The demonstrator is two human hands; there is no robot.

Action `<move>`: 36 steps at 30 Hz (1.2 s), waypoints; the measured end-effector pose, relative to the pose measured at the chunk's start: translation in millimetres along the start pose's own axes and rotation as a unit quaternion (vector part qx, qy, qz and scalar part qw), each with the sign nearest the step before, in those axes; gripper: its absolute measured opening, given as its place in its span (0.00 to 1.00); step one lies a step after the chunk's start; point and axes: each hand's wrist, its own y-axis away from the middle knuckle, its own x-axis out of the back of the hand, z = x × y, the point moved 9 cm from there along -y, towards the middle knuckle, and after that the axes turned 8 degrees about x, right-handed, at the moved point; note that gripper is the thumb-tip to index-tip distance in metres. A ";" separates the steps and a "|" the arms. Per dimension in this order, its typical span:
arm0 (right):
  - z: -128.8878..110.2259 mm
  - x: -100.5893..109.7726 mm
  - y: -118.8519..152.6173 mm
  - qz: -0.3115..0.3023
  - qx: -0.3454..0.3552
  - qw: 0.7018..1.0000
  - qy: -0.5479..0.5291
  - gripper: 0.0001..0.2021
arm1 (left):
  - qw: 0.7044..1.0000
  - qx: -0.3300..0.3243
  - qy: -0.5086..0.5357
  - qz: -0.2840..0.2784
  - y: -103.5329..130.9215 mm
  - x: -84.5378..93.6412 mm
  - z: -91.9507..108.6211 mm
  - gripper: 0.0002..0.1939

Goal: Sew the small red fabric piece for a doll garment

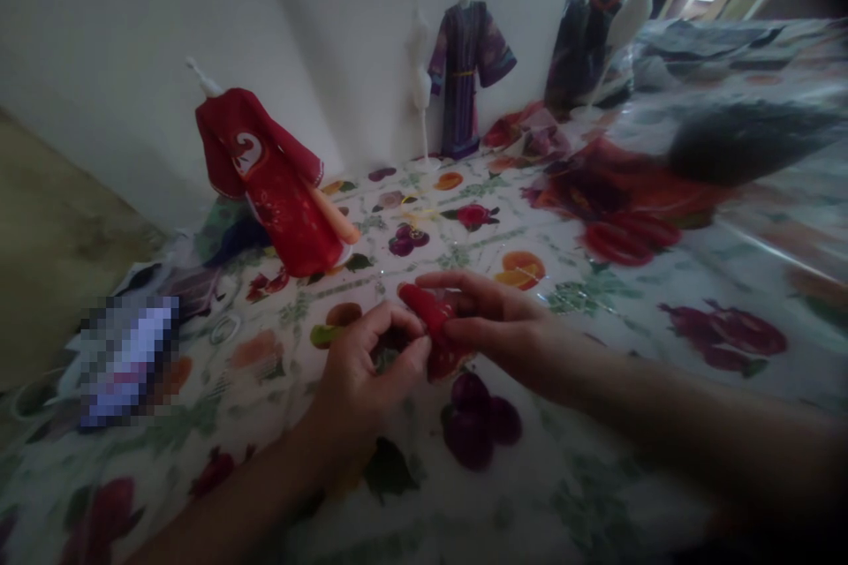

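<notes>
Low over the tablecloth, my right hand (500, 318) grips a small red piece of cloth (434, 311) between its thumb and fingers. The cloth looks folded or rolled, with a pale trimmed lower edge. My left hand (377, 357) is closed in a pinch, thumb against forefinger, right at the cloth's left edge. What lies between those fingertips is hidden. Beyond the hands, a red doll-sized robe (278, 185) with a white swirl hangs on a tilted miniature dress form.
A fruit-patterned tablecloth (278, 433) covers the table. Against the wall stand a purple robe (460, 79) on a form and a bare white form (421, 62). Red fabric (609, 185) and clear plastic lie at right. A blurred-out packet (132, 362) and a white ring (225, 328) sit left.
</notes>
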 end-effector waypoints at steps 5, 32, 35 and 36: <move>-1.2 -5.1 0.1 -0.012 -0.012 1.000 0.002 0.25 | 1.000 0.009 0.010 -0.017 0.7 -3.3 -2.9 0.05; 1.7 -9.0 0.9 -0.027 -0.021 0.999 0.013 0.25 | 0.996 -0.047 -0.057 -0.046 2.9 -7.3 5.7 0.07; 2.0 -9.8 1.4 -0.030 -0.023 0.999 0.014 0.25 | 0.996 -0.048 -0.061 -0.043 3.1 -7.5 6.2 0.07; 1.8 -9.8 1.5 -0.029 -0.023 0.999 0.013 0.24 | 0.996 -0.049 -0.062 -0.043 3.1 -7.6 6.2 0.07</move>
